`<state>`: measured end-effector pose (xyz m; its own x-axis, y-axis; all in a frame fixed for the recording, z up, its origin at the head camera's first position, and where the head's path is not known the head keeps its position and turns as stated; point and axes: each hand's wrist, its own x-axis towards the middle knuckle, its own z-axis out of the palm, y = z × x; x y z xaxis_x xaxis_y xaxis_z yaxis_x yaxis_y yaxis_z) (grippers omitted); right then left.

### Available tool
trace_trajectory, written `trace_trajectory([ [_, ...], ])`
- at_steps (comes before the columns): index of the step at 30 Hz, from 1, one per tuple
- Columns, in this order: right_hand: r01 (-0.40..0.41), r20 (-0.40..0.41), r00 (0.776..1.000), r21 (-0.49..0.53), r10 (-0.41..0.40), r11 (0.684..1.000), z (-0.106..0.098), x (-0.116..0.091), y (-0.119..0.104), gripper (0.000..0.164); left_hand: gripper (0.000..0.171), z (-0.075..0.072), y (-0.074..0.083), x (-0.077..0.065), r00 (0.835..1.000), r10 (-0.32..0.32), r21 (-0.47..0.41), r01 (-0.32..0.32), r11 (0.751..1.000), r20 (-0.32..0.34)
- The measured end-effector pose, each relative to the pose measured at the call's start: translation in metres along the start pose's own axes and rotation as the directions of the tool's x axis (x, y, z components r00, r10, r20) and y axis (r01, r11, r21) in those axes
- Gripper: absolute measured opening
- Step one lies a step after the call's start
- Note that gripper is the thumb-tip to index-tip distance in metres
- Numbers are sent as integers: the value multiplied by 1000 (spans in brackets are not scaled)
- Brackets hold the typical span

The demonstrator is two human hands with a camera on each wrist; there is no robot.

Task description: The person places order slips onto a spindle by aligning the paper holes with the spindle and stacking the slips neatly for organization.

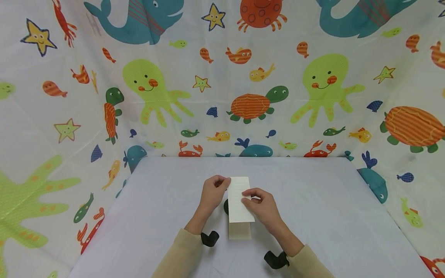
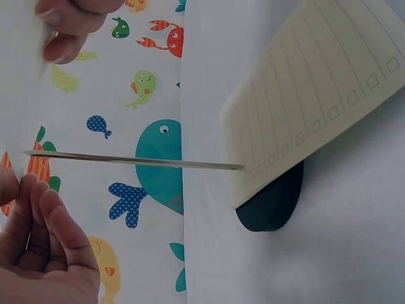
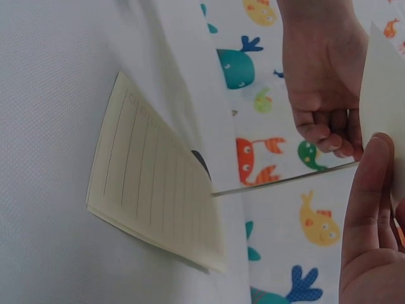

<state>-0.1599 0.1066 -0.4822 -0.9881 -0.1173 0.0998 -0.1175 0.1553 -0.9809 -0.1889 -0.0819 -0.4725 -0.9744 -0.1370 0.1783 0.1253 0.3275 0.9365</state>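
A white sheet of lined paper (image 1: 239, 200) is held raised in front of me. My left hand (image 1: 213, 191) pinches its far left corner. My right hand (image 1: 265, 206) grips its right edge, index finger and thumb overlapping the sheet from above. Below, cream lined paper with small checkboxes (image 2: 316, 95) sits low on a thin metal spike (image 2: 133, 159), which rises from it toward the held sheet. A dark rounded base (image 2: 269, 202) shows beneath that paper. In the right wrist view, the spike's upper end disappears behind my right fingers (image 3: 364, 209).
A white tabletop (image 1: 167, 200) spreads around the hands. Behind it hangs a white curtain (image 1: 215, 139) printed with sea animals. Black wrist straps (image 1: 276, 260) stick out at both sleeves.
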Motion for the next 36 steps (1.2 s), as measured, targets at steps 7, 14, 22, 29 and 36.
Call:
trace_trajectory([
  [7, -4, 1, 1000, 2, 4, 1000, 0, 0, 2, 17, 23, 0, 0, 0, 1000, 14, 8, -14, 1000, -1],
  [14, -4, 5, 1000, 6, 4, 1000, 1, 0, 0, 17, 22, 1, -3, 2, 1000, -1, 16, 1, 1000, -4],
  [22, -9, 1, 1000, 6, 9, 1000, 1, 1, 1, 17, 22, 2, -4, 3, 1000, -12, 23, 12, 1000, -4],
  [29, -4, 19, 1000, 12, 3, 1000, 1, 1, 3, 17, 20, 4, -4, 2, 1000, -14, 41, 14, 999, -1],
  [36, 0, 20, 1000, 16, 0, 1000, 1, 1, 6, 17, 19, 6, -3, 1, 1000, -3, 47, 4, 999, -5],
])
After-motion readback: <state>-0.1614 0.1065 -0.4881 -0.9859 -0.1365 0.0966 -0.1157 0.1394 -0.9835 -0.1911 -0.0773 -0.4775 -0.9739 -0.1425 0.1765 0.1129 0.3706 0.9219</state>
